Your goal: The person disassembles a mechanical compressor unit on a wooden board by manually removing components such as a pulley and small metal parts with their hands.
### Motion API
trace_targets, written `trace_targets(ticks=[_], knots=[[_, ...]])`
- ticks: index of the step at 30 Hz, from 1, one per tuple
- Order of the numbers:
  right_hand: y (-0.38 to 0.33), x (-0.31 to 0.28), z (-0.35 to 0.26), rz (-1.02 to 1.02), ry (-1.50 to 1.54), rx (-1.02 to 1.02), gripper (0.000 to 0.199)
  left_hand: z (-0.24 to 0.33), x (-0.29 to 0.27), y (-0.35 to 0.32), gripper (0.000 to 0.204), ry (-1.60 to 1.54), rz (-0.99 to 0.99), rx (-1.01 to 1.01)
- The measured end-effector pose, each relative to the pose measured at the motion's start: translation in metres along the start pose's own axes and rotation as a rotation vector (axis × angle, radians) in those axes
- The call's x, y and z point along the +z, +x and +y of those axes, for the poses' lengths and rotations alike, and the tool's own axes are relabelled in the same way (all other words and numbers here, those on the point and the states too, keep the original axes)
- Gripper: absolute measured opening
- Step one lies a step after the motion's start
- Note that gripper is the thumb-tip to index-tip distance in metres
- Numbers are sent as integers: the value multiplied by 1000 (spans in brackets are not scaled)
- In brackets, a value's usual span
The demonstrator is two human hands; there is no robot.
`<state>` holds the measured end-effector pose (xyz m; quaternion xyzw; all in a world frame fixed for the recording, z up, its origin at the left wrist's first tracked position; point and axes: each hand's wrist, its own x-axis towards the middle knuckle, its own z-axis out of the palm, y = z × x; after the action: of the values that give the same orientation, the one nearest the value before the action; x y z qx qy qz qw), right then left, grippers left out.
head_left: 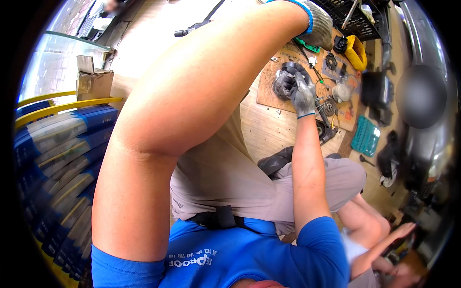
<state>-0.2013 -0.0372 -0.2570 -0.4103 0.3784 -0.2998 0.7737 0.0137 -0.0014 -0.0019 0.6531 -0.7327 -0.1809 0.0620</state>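
My left arm stretches up across the view, and my left hand [319,25], in a grey knit glove with a blue cuff, is over the far edge of the cardboard. A green object [309,45] lies just below that hand; its fingers are mostly hidden behind the glove's back. My right hand [304,96], in a grey coated glove, has its fingers closed at a dark round mechanical part [289,67]. That part rests on the cardboard sheet [266,93]. Close to my right wrist lie a ribbed metal disc [328,106] and a pale round housing [341,92].
Beyond the cardboard are a yellow container [356,53] and a black crate [357,21]. A teal toolbox tray [365,135] sits on the floor at right. Blue packs [67,158] fill a yellow rack at left, beside a cardboard box [96,84]. Another person [367,230] sits at lower right.
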Motion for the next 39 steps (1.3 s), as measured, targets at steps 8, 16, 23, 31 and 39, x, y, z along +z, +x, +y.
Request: trace_targets(ticks=[8, 16, 23, 31, 39], knots=[[16, -22, 18, 236, -274, -70, 16, 5, 0, 0, 46, 2, 22, -43], [11, -16, 10, 133, -1081, -413, 26, -2, 5, 9, 43, 29, 6, 5], [6, -12, 6, 25, -1073, -485, 23, 1, 4, 7, 43, 79, -3, 33], [2, -4, 0, 40, 53, -52, 24, -5, 9, 12, 41, 102, 6, 70], [12, -6, -14, 46, -766, -243, 23, -6, 11, 14, 42, 117, 14, 89]])
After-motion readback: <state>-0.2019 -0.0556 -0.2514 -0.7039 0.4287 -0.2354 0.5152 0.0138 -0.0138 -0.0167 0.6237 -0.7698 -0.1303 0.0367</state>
